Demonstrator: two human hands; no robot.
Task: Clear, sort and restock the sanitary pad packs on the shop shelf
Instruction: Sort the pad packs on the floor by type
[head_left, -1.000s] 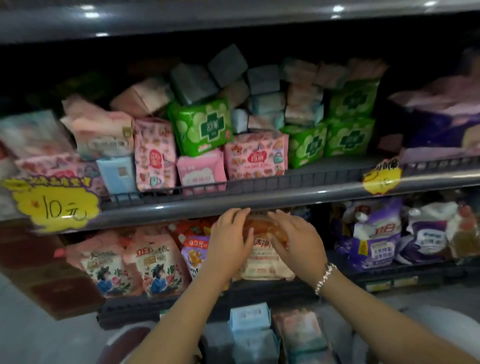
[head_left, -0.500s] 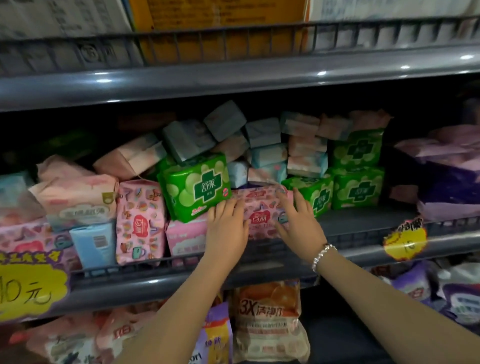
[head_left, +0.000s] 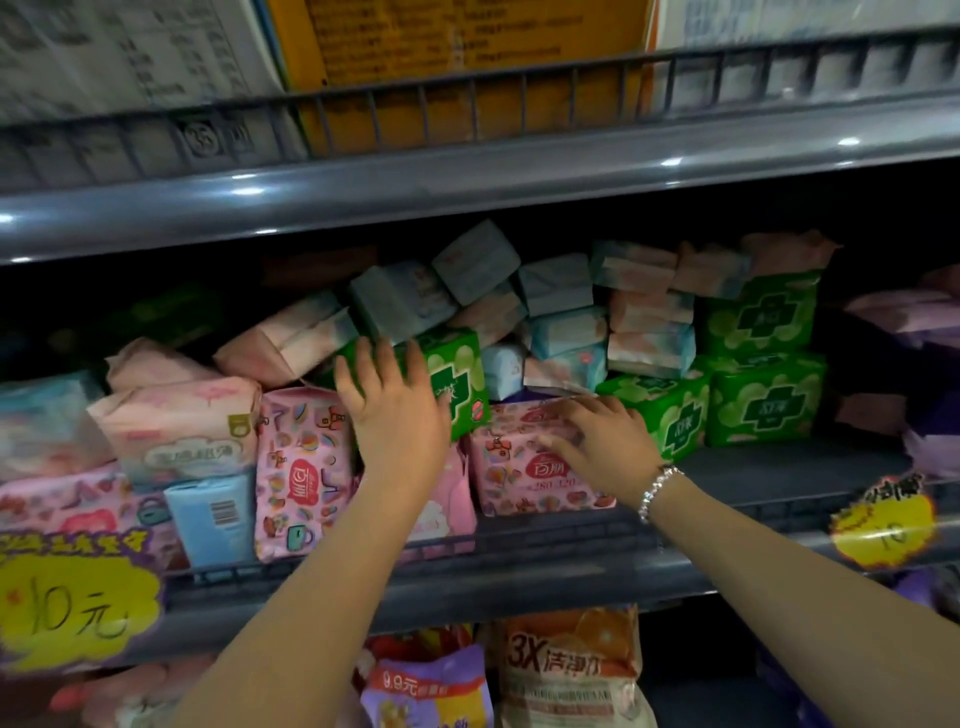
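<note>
The middle shelf holds a jumble of sanitary pad packs. My left hand lies with straight, spread fingers on the front of a tilted green pack. My right hand, a beaded bracelet on its wrist, rests with loose fingers on top of a pink patterned pack standing at the shelf front. Another pink patterned pack stands upright left of my left arm. Pale blue and peach packs are piled behind. More green packs are stacked at the right.
A low wire rail runs along the shelf front. Yellow price tags hang at left and right. The shelf above carries boxes. Below, an orange-printed bag and a purple bag stand. Purple packs fill the far right.
Both hands rose from the orange bag on the lower shelf to the middle shelf. The left hand moved onto the green pack, the right onto the pink pack. The view tilted upward.
</note>
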